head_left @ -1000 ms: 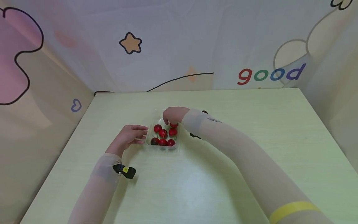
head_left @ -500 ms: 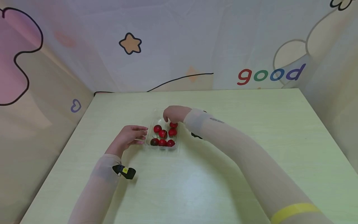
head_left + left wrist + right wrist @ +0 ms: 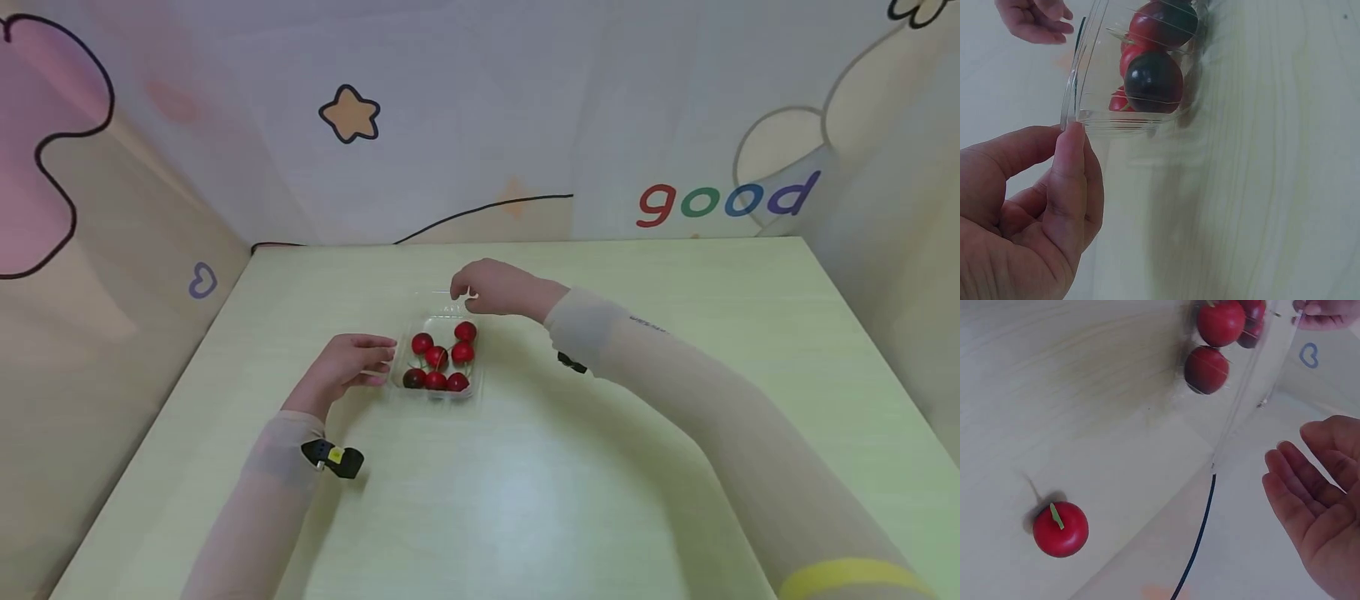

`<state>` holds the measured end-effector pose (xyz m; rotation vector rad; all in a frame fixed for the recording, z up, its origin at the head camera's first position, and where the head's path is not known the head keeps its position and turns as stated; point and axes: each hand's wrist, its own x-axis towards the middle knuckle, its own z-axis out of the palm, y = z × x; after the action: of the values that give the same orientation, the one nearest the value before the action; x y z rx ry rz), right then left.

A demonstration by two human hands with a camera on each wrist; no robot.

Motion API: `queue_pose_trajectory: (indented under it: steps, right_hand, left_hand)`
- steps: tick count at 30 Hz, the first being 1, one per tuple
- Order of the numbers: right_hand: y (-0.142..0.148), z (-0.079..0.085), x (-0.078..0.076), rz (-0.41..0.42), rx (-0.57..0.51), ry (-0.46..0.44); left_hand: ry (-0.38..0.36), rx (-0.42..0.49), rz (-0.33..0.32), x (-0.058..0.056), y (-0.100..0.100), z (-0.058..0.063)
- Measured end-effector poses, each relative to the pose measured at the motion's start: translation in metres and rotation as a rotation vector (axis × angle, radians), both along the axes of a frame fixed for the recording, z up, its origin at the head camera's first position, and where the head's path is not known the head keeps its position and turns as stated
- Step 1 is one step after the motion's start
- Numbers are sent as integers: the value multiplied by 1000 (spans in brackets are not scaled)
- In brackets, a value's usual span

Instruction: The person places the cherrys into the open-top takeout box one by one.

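A clear plastic box (image 3: 450, 395) holds several red cherries (image 3: 437, 358), some with a dark side. At its left side my left hand (image 3: 347, 371) pinches the rim between thumb and fingertips, as the left wrist view shows. Over the far end of the box hovers my right hand (image 3: 498, 287), fingers loosely bent and nothing between them. One loose cherry (image 3: 1061, 530) with a green stem lies on the table in the right wrist view; in the head view it is hidden by my right arm.
The box stands on a pale wooden table (image 3: 570, 500). A printed cloth backdrop (image 3: 480, 125) rises behind it and along both sides. Each wrist wears a small black camera (image 3: 333, 458).
My right hand has lifted out of the box and moved away, back and to the right, leaving the far cherry in full view. My left hand has stayed at the rim.
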<state>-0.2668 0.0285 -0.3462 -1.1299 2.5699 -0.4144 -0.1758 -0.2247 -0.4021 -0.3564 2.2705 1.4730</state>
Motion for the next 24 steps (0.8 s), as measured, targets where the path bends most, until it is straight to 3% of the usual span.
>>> queue_pose_trajectory:
  steps: [6,11,19,24]
  right_hand:
    - [21,9,6,-59,-96,-50]
    - [42,11,12,-165,-175,-63]
    - [74,-10,15,-363,-284,-116]
    - [90,-26,10,-415,-255,-112]
  left_hand:
    - [5,4,3,2,1,2]
    - [5,12,3,2,3,2]
    - [7,18,6,3,3,2]
    - [1,10,10,3,3,1]
